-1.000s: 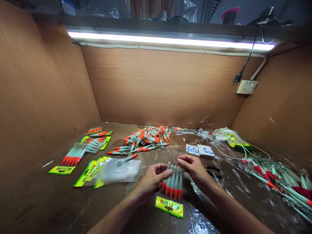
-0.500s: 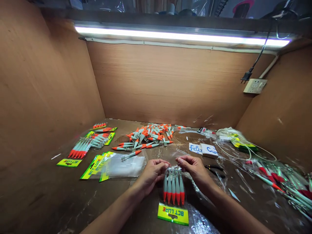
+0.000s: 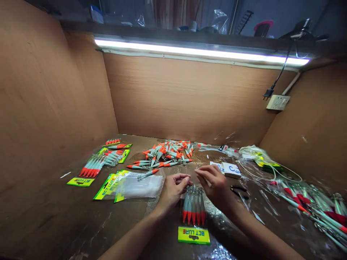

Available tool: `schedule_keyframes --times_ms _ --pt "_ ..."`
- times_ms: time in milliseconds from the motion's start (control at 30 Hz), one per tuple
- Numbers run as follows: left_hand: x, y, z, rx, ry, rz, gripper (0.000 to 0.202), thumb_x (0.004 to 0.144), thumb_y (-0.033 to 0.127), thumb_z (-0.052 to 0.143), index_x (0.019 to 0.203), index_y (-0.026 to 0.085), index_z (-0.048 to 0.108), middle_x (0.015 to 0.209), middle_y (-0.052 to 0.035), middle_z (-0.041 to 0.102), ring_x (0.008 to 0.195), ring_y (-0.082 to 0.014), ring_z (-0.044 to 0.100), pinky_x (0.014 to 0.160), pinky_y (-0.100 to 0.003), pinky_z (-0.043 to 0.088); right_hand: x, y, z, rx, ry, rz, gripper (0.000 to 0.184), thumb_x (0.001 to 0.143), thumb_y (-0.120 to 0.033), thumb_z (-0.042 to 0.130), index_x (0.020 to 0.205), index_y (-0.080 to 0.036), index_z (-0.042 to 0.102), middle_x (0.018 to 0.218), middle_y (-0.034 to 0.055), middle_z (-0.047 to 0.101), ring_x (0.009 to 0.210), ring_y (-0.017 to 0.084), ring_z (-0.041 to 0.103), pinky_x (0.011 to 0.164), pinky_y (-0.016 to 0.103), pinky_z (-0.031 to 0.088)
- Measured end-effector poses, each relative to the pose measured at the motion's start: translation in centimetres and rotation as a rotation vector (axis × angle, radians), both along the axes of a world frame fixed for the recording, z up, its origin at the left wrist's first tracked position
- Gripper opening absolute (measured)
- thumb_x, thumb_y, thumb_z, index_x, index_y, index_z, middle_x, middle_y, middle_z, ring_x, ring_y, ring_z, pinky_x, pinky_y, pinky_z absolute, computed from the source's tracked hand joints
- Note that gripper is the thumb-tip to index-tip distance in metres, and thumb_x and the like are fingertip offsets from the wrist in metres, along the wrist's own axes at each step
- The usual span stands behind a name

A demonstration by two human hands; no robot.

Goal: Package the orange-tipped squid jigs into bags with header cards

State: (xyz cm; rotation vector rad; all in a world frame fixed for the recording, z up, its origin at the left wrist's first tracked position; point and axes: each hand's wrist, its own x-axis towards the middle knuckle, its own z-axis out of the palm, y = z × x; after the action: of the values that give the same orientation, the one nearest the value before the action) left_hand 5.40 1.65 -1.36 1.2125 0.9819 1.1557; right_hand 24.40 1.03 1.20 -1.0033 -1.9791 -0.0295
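1. Your left hand [image 3: 171, 190] and right hand [image 3: 214, 186] meet over the open end of the lure packet [image 3: 193, 213], which lies flat on the worktop [image 3: 81, 220] right in front of you.
2. Left fingers [image 3: 184, 177] are pinched nearly shut on the packet's top edge at its left corner, probably to hold the clear sleeve steady.
3. Right fingers [image 3: 202, 174] are drawn together into a pinch just above the packet's right corner; whether they grip film or only air, you cannot tell from this view.
4. The packet has its orange-tipped lures side by side with tips toward you, and its yellow header card [image 3: 193, 235] nearest you, so the open mouth faces away and both hands can work it.
5. Beyond the packet sits the loose lure pile [image 3: 165, 155]; left of the packet, the empty bags [image 3: 130, 185]; further left, the filled packets [image 3: 94, 164].
6. Right of the packet: a white box [image 3: 230, 169], black pliers [image 3: 238, 190] and the tangled lure heap [image 3: 311, 202].
7. Against half a second ago: your right hand has lifted and shifted up off the packet's top, while your left keeps its pinch; the packet itself has barely moved.
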Motion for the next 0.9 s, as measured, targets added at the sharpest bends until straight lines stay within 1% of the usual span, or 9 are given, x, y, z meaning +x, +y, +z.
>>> schedule_keyframes --times_ms 67,133,267,400,467,633,733,833,900 --pt "-0.2 -0.2 0.2 0.144 0.080 0.011 0.035 0.083 0.043 0.072 0.102 0.014 0.078 0.094 -0.0128 0.078 0.088 -0.0265 0.072 0.078 -0.032 0.053 -1.1 -0.2 0.9 -0.001 -0.186 0.027 0.024 0.098 -0.020 0.052 0.115 -0.023 0.069 0.106 0.0100 0.067 0.100 0.026 0.059 0.088 0.042 0.050" --pt "-0.4 -0.5 0.5 0.255 0.164 0.026 0.030 0.086 0.039 0.067 0.102 0.016 0.080 0.095 -0.0110 0.078 0.090 -0.0280 0.072 0.080 -0.033 0.053 -2.1 -0.3 1.7 0.018 -0.306 0.000 0.026 0.098 -0.019 0.052 0.119 -0.022 0.067 0.111 0.0111 0.067 0.101 0.028 0.058 0.088 0.044 0.049" --pt "-0.9 -0.8 1.0 0.268 0.224 0.079 0.031 0.087 0.038 0.065 0.104 0.017 0.080 0.090 -0.0109 0.079 0.082 -0.0286 0.073 0.073 -0.033 0.053 -3.3 -0.9 3.0 0.075 -0.353 -0.082 0.035 0.098 -0.016 0.051 0.133 -0.018 0.056 0.124 0.0140 0.061 0.108 0.028 0.056 0.093 0.043 0.047" --pt "-1.2 -1.1 1.5 0.333 0.310 0.096 0.030 0.090 0.037 0.061 0.105 0.019 0.080 0.093 -0.0092 0.079 0.086 -0.0289 0.073 0.069 -0.030 0.050 -3.9 -0.9 3.1 0.010 -0.476 -0.044 0.020 0.097 -0.013 0.052 0.111 -0.020 0.065 0.102 0.0080 0.066 0.094 0.023 0.059 0.082 0.034 0.047" --pt "-1.4 -1.4 1.8 0.370 0.399 0.112 0.029 0.092 0.035 0.058 0.102 0.020 0.080 0.089 -0.0074 0.079 0.081 -0.0267 0.072 0.064 -0.027 0.046 -4.1 -0.7 2.9 -0.009 -0.544 -0.059 0.014 0.095 -0.011 0.055 0.101 -0.020 0.065 0.096 0.0065 0.066 0.090 0.022 0.059 0.078 0.032 0.046" --pt "-1.5 -2.0 1.8 0.434 0.649 0.174 0.028 0.094 0.032 0.054 0.094 0.022 0.080 0.078 -0.0048 0.078 0.074 -0.0221 0.071 0.059 -0.024 0.039 -4.3 -0.4 3.0 0.008 -0.645 -0.104 0.013 0.091 -0.008 0.058 0.083 -0.018 0.063 0.086 0.0061 0.064 0.080 0.021 0.056 0.069 0.030 0.041" --pt "-1.5 -2.1 1.8 0.458 0.641 0.161 0.028 0.094 0.032 0.054 0.097 0.024 0.080 0.084 -0.0053 0.079 0.076 -0.0217 0.072 0.062 -0.025 0.042 -4.1 0.0 3.0 -0.057 -0.457 -0.071 0.016 0.091 -0.008 0.055 0.082 -0.017 0.065 0.085 0.0065 0.066 0.079 0.020 0.056 0.071 0.030 0.039" --pt "-1.4 -2.0 1.6 0.441 0.514 0.119 0.027 0.093 0.033 0.056 0.098 0.023 0.080 0.087 -0.0056 0.079 0.078 -0.0220 0.073 0.067 -0.026 0.048 -3.4 1.3 2.4 -0.292 0.155 0.027 0.011 0.088 -0.016 0.063 0.079 -0.018 0.069 0.080 0.0045 0.068 0.077 0.019 0.057 0.073 0.030 0.040" --pt "-1.4 -1.8 1.5 0.405 0.395 0.087 0.027 0.092 0.036 0.059 0.097 0.022 0.080 0.088 -0.0064 0.079 0.080 -0.0230 0.074 0.070 -0.028 0.051 -2.3 2.6 1.9 -0.410 0.528 0.053 0.010 0.083 -0.024 0.070 0.075 -0.018 0.071 0.075 0.0031 0.068 0.072 0.018 0.057 0.070 0.029 0.042"
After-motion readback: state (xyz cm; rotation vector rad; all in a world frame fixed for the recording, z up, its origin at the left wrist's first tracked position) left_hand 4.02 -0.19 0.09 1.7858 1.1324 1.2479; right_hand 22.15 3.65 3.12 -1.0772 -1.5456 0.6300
